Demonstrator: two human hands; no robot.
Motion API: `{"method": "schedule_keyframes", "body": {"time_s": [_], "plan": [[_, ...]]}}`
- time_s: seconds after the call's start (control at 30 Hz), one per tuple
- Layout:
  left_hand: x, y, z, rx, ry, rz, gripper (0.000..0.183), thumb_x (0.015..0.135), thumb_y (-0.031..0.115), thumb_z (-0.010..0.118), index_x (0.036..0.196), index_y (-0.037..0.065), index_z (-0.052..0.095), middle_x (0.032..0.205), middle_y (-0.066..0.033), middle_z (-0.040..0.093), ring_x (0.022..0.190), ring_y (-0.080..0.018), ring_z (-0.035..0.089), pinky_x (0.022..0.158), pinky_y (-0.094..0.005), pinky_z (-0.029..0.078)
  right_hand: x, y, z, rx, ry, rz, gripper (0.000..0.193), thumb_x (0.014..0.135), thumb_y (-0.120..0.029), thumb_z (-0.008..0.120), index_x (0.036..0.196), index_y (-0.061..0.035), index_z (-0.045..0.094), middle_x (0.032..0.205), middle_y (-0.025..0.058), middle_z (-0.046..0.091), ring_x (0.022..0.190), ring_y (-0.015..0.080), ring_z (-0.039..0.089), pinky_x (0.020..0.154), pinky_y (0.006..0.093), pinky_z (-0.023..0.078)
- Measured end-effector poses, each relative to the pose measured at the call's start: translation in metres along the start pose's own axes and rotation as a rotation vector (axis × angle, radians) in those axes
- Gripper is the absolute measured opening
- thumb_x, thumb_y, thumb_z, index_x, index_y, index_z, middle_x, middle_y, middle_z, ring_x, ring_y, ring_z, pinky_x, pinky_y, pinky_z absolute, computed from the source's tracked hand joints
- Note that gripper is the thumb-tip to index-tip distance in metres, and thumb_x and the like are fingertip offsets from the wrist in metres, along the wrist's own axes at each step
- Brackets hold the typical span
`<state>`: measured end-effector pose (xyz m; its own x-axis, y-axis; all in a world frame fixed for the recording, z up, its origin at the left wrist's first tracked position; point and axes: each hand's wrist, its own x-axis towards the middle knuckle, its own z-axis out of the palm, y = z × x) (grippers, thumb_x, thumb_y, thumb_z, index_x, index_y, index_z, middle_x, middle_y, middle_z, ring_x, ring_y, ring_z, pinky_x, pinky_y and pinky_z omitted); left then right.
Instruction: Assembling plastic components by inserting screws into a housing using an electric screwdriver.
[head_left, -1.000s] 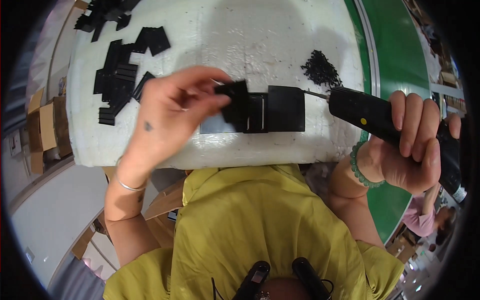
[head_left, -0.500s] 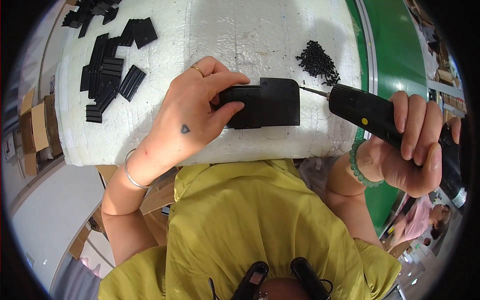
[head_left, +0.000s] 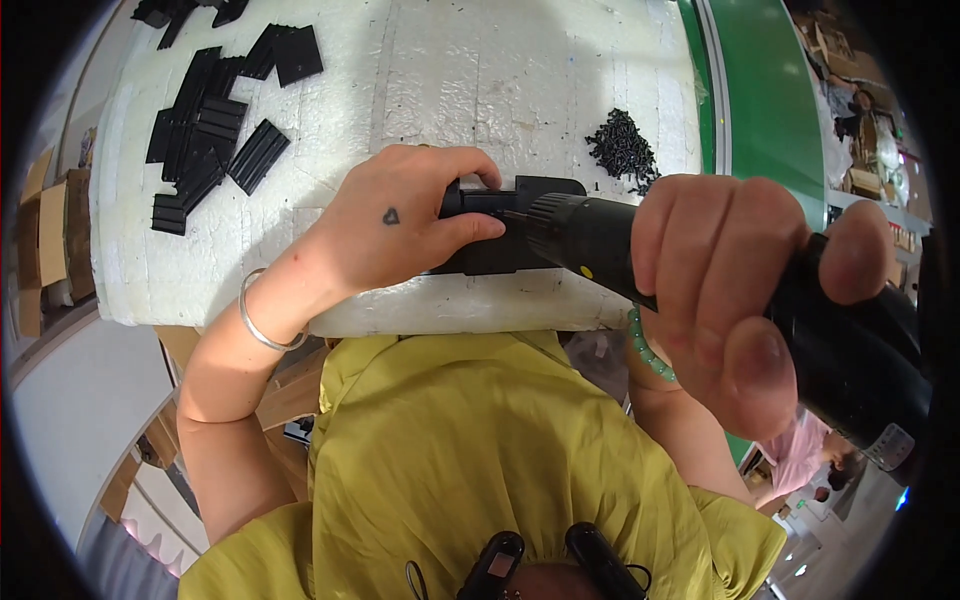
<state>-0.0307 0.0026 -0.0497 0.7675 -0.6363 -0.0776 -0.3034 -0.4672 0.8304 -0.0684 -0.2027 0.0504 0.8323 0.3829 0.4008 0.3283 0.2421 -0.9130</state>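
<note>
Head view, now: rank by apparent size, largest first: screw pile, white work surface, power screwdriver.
1. White work surface
2. Power screwdriver, enlarged by nearness to the camera
3. Screw pile

the black screwdriver [head_left: 604,238] bears a yellow dot [head_left: 587,271].

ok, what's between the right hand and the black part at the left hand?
Head view: the front of the black screwdriver, spanning from the right hand to over the black part; bit contact unclear.

Green surface [head_left: 770,100] right of white worktop [head_left: 450,90], open cardboard box [head_left: 53,235] leftward
</note>
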Motion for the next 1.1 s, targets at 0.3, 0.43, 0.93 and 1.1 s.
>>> {"method": "schedule_keyframes", "body": {"time_s": [0.3,0.43,0.93,1.1], "plan": [[-0.002,-0.006,0.012,-0.033,0.146,0.069,0.023,0.075,0.024,0.071,0.091,0.01,0.063,0.071,-0.0096,0.061,0.074,-0.0305,0.058,0.068,-0.0396,0.045,0.02,0.008,0.031,-0.12,-0.009,0.107,0.035,0.083,-0.007,0.061,0.11,-0.0174,0.04,0.065,-0.0006,0.048,0.05,0.0108,0.045,0.057,0.028,0.039],[-0.006,-0.008,0.013,-0.005,0.205,0.075,0.022,0.074,0.024,0.071,0.09,0.01,0.063,0.072,-0.0091,0.061,0.075,-0.0304,0.058,0.068,-0.0397,0.045,0.021,0.011,0.042,-0.127,-0.015,0.089,0.034,0.08,-0.001,0.062,0.1,-0.0156,0.039,0.062,0.0013,0.048,0.049,0.0132,0.044,0.051,0.0295,0.037],[-0.009,-0.011,0.018,0.045,0.3,0.165,0.021,0.074,0.021,0.071,0.088,0.009,0.063,0.077,-0.0095,0.063,0.081,-0.0306,0.059,0.069,-0.04,0.046,0.009,0.024,0.042,-0.143,0.065,-0.017,0.032,0.077,-0.002,0.06,0.098,-0.0138,0.039,0.06,0.0014,0.047,0.047,0.0137,0.042,0.05,0.0294,0.036],[-0.01,-0.008,0.008,0.096,0.267,0.161,0.024,0.073,0.016,0.072,0.093,0.005,0.064,0.087,-0.0124,0.065,0.079,-0.0316,0.061,0.072,-0.0375,0.047,0.008,0.013,0.015,-0.051,0.161,-0.152,0.033,0.081,-0.012,0.048,0.114,-0.0136,0.046,0.063,-0.0019,0.044,0.052,0.0104,0.041,0.056,0.0274,0.035]]}}
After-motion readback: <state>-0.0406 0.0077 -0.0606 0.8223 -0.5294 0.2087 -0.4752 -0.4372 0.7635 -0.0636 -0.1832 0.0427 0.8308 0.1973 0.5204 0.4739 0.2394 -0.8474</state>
